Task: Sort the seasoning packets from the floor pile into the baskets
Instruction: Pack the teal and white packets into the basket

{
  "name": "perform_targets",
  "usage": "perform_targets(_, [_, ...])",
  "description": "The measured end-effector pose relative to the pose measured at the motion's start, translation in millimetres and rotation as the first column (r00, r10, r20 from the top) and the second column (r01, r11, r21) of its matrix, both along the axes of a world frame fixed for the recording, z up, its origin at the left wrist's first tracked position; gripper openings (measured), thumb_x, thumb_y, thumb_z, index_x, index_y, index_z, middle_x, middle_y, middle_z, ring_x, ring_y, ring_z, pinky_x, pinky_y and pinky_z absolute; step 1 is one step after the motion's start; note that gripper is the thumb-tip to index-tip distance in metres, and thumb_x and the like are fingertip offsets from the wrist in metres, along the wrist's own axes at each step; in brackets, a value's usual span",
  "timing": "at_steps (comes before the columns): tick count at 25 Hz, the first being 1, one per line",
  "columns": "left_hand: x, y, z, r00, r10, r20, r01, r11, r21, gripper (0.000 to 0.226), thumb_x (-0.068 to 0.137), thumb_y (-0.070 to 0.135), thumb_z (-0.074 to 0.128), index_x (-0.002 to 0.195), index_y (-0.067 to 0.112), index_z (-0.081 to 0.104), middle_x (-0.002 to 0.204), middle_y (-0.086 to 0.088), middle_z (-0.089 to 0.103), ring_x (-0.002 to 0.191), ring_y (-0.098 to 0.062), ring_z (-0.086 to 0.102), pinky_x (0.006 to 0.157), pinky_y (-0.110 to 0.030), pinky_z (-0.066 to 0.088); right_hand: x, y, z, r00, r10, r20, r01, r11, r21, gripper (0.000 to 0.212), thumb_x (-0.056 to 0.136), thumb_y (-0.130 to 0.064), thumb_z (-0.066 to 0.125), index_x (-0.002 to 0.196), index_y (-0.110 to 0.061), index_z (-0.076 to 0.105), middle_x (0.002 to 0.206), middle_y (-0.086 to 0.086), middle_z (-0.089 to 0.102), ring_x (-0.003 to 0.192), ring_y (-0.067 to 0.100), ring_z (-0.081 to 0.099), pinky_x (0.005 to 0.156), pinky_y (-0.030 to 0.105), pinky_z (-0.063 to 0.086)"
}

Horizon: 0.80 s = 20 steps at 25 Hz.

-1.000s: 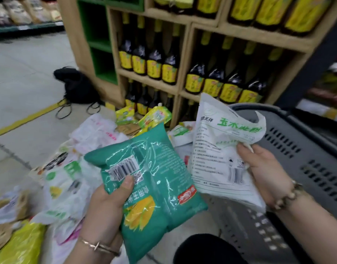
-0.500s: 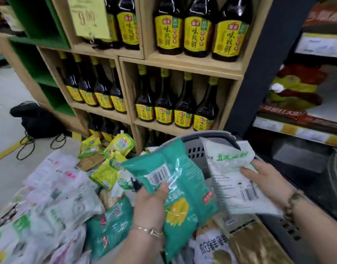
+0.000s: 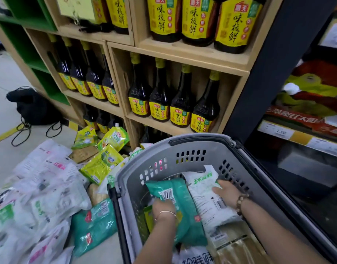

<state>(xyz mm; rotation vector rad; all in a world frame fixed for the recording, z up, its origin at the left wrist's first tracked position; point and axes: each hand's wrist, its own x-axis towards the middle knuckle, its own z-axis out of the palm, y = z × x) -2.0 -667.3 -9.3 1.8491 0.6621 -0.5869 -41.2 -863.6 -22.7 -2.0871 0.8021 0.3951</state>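
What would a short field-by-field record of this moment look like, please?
Setting: shop aisle, bottles on wooden shelves
Left hand: grips teal packet, inside the basket
Right hand: holds white packet, inside the basket
Basket: grey, other packets lie beneath
Floor pile: many packets, left of the basket
Stage: two packets going in; pile not yet sorted

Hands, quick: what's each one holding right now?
Left hand: grips the teal packet, down inside the gray basket.
Right hand: holds the white packet, also in the basket.
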Motion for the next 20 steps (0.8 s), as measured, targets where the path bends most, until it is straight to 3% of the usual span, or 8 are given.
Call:
perform_targets(2, [2.3,0.3,-10.4,1.0,-0.014,-0.009,0.015,0.997,0.07,0.031,0.096,0.006,0.044,0.121,-0.009,0.052,0.126,-0.024,0.055,0.116,-0.033,0.053,0.091,-0.032,0.043,0.1,9.1,-24.2,0.998,0.023,-0.059,-0.031,0.99,-0.137,0.046,0.098,-0.028,0.043,0.138,-0.004,0.038,0.134,0.016,0.052,0.119,0.028,0.052,0.089,0.031,0.046])
perform_targets(5, [2.9,3.9,-25.2,0.999,0.005,-0.046,0.0,0.994,0.108,0.032,0.097,0.013,0.045,0.123,-0.005,0.051,0.127,-0.021,0.055,0.117,-0.031,0.053,0.091,-0.031,0.043,-6.2,12.3,-40.2,0.981,0.071,-0.18,-0.146,0.884,-0.444,0.033,0.098,-0.035,0.039,0.115,-0.008,0.046,0.116,0.014,0.063,0.105,0.027,0.061,0.078,0.03,0.046])
perform_targets(7, [-1.6,4.7,-28.1,0.995,0.074,-0.07,-0.06,0.98,0.187,0.039,0.095,0.023,0.051,0.123,-0.003,0.048,0.129,-0.022,0.051,0.119,-0.033,0.051,0.092,-0.036,0.042,-9.3,12.1,-40.0,0.991,0.048,-0.122,-0.103,0.86,-0.5,0.03,0.096,-0.03,0.046,0.118,-0.01,0.045,0.117,0.01,0.062,0.103,0.025,0.061,0.075,0.028,0.045])
perform_targets(10, [-7.3,2.0,-27.8,0.997,-0.028,0.069,-0.002,0.913,0.408,0.073,0.084,0.037,0.065,0.138,0.002,0.032,0.145,-0.019,0.03,0.132,-0.035,0.034,0.105,-0.044,0.033,-10.6,20.9,-40.1,0.969,0.224,0.1,-0.115,0.774,-0.622,0.051,0.091,-0.03,0.051,0.138,-0.017,0.036,0.142,0.006,0.041,0.126,0.021,0.043,0.097,0.03,0.04])
perform_targets(12, [-15.9,-4.5,-32.5,0.913,-0.383,0.139,0.23,0.765,0.602,0.084,0.086,0.041,0.059,0.148,0.013,0.011,0.156,-0.014,0.007,0.143,-0.031,0.013,0.114,-0.045,0.016,-7.8,29.0,-42.7,0.906,0.422,0.037,-0.289,0.68,-0.674,0.061,0.092,-0.041,0.044,0.146,-0.023,0.022,0.156,0.005,0.016,0.142,0.022,0.017,0.114,0.037,0.018])
perform_targets(14, [-26.9,-9.0,-43.8,0.67,-0.742,0.006,0.53,0.484,0.697,0.079,0.093,0.048,0.042,0.149,0.021,-0.007,0.157,-0.01,-0.013,0.144,-0.03,-0.01,0.114,-0.05,-0.003,-4.3,35.0,-52.3,0.868,0.488,-0.093,-0.433,0.651,-0.623,0.066,0.093,-0.053,0.033,0.149,-0.029,0.008,0.157,0.0,-0.011,0.145,0.019,-0.007,0.116,0.041,0.001])
perform_targets(16, [-33.6,-7.5,-57.3,0.542,-0.822,-0.177,0.702,0.327,0.633,0.077,0.094,0.057,0.028,0.147,0.024,-0.016,0.154,-0.01,-0.023,0.141,-0.031,-0.022,0.111,-0.054,-0.01,-5.1,38.3,-65.5,0.865,0.475,-0.16,-0.476,0.678,-0.56,0.068,0.091,-0.059,0.027,0.149,-0.033,0.0,0.148,-0.004,-0.032,0.141,0.017,-0.022,0.114,0.044,-0.007])
perform_targets(20, [-34.3,-3.8,-75.6,0.46,-0.821,-0.338,0.795,0.211,0.569,0.078,0.091,0.065,0.015,0.143,0.024,-0.025,0.148,-0.012,-0.035,0.137,-0.033,-0.03,0.11,-0.06,-0.004,-11.2,37.6,-82.7,0.863,0.46,-0.207,-0.502,0.745,-0.438,0.083,0.086,-0.069,0.027,0.146,-0.031,-0.016,0.14,-0.004,-0.042,0.139,0.015,-0.027,0.111,0.045,-0.016])
